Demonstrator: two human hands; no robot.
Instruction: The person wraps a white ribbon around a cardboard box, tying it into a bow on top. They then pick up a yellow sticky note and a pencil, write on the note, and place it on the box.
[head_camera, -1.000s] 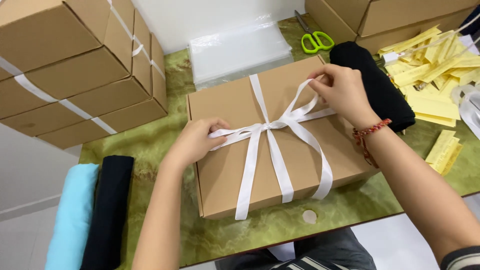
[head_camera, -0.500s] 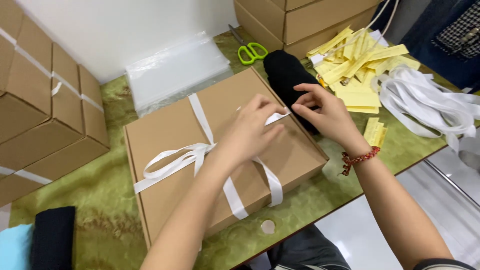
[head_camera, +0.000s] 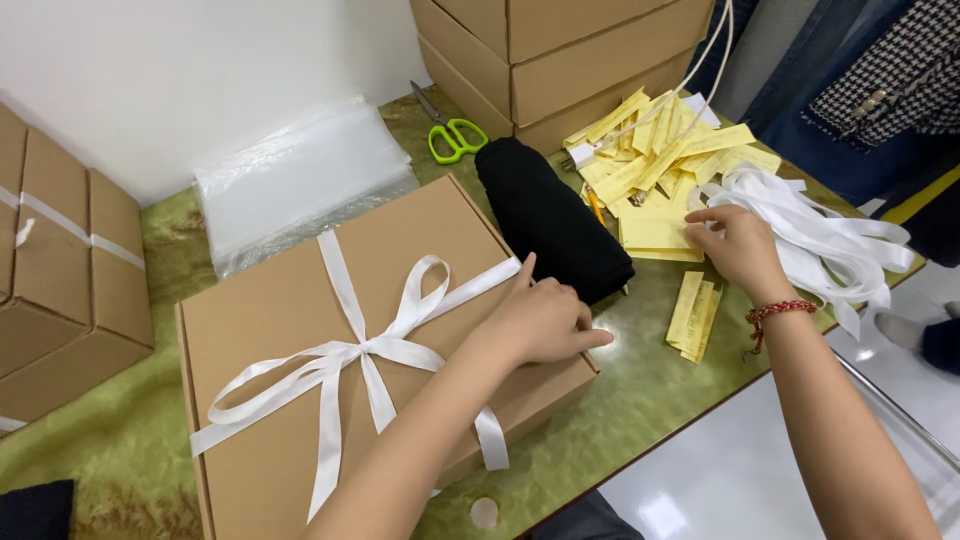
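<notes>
The box (head_camera: 380, 350), at centre, is already being shown tied with a white bow (head_camera: 375, 345). Its 3 o'clock corner is being pressed by the left hand (head_camera: 545, 320), fingers loosely together, holding nothing. Yellow slips (head_camera: 655, 230) at 2 o'clock are being touched by the right hand (head_camera: 735, 245), fingers curled; grasp unclear.

Packing/gift-wrap workstation, likely a small shop's back room: green marbled tabletop (head_camera: 640, 400) with stacked cardboard cartons (head_camera: 560, 60), ribbon-tied kraft box (head_camera: 290, 310), clear poly bags (head_camera: 300, 180), white ribbon pile (head_camera: 830, 240), yellow paper slips (head_camera: 660, 150), green scissors (head_camera: 450, 135).
</notes>
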